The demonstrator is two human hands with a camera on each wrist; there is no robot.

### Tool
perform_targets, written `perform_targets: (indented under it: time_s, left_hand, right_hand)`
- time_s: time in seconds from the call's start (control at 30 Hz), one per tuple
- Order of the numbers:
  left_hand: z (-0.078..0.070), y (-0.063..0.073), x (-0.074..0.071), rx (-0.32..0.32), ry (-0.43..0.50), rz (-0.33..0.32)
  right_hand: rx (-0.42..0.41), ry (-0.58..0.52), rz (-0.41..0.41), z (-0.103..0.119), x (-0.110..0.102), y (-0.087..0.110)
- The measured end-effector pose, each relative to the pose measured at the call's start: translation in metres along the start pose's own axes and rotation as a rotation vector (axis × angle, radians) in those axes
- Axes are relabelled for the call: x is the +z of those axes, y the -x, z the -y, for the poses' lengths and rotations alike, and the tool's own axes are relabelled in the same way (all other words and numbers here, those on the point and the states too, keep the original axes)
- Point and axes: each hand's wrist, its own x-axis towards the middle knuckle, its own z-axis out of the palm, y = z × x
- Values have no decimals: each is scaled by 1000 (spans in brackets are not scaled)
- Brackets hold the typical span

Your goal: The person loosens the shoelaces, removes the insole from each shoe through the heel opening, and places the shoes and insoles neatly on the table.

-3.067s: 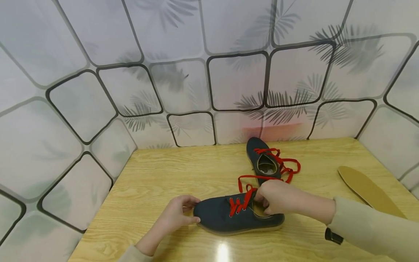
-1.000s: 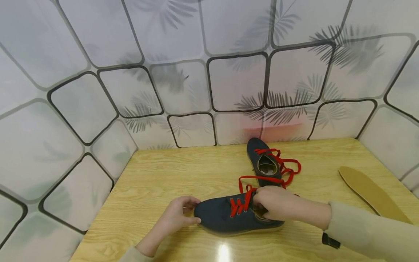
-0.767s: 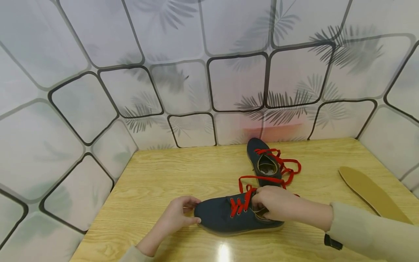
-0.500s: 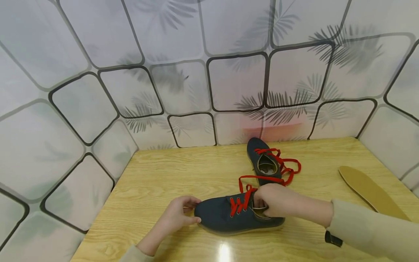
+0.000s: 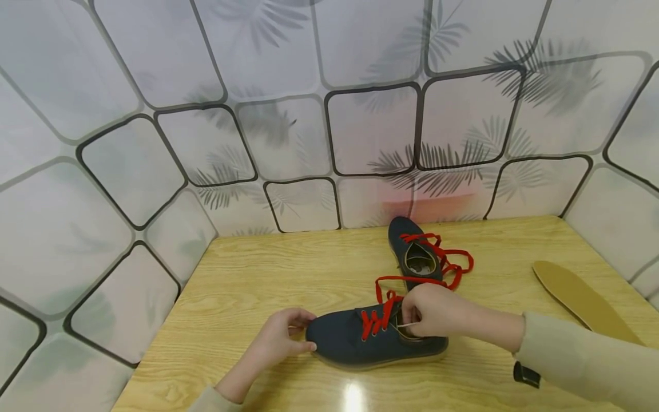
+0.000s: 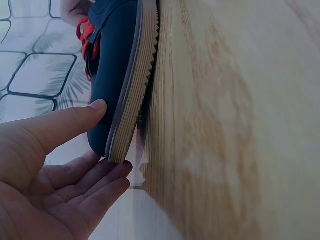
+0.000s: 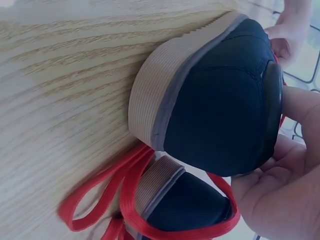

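A dark blue canvas shoe (image 5: 350, 340) with red laces (image 5: 374, 321) lies on the table, toe to the left. My left hand (image 5: 280, 336) holds its toe between thumb and fingers; in the left wrist view the thumb (image 6: 75, 122) presses the upper and the fingertips touch the sole's tip. My right hand (image 5: 435, 312) is at the shoe's opening, fingers curled, pinching a thin pale edge, apparently an insole (image 5: 409, 324); most of it is hidden inside. The right wrist view shows the heel (image 7: 220, 110) close to that hand.
A second blue shoe (image 5: 404, 230) with loose red laces stands behind, toe toward the patterned backdrop (image 5: 288, 143). A loose tan insole (image 5: 582, 297) lies on the wooden table (image 5: 257, 269) at the right, partly behind the right sleeve (image 5: 576, 349).
My right hand has risen slightly at the shoe's opening, and a thin pale edge now shows at its fingertips. The left hand and the shoe have stayed in place.
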Motion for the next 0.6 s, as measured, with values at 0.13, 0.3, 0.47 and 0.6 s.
perform_targets:
  time_s: [0.13, 0.3, 0.47, 0.6]
  left_hand:
    - [2, -1, 1, -1, -16, -2]
    - [2, -2, 2, -3, -14, -2]
    - [2, -1, 2, -7, -11, 0]
    - [1, -1, 2, -5, -7, 1]
  right_hand:
    - [6, -44, 4, -1, -3, -2]
    - [39, -120, 5, -3, -5, -1]
    - [55, -190, 7, -5, -6, -1]
    - [70, -255, 9, -6, -7, -3]
